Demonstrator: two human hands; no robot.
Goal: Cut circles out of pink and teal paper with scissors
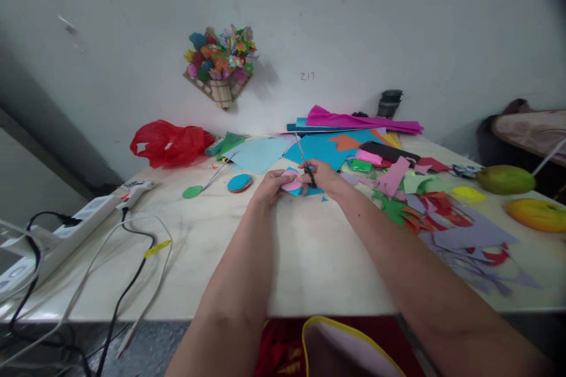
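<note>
Over the middle of the table my left hand (267,185) pinches a pink paper circle (289,180) laid against a piece of blue paper (293,189). My right hand (322,175) is closed around the black handles of a pair of scissors (301,152), whose blades point up and away from me. The right fingers also reach close to the paper's edge; whether they touch it is hard to make out. Left of my hands lie a stack of round paper discs (239,182) with a blue one on top, and a green disc (192,192).
Coloured paper scraps (415,206) spread over the right side, near a black phone (389,153) and two fruits, one a green mango (504,179). Large blue sheets (322,150) lie behind my hands. At left are a red plastic bag (170,144), cables and a power strip (84,218).
</note>
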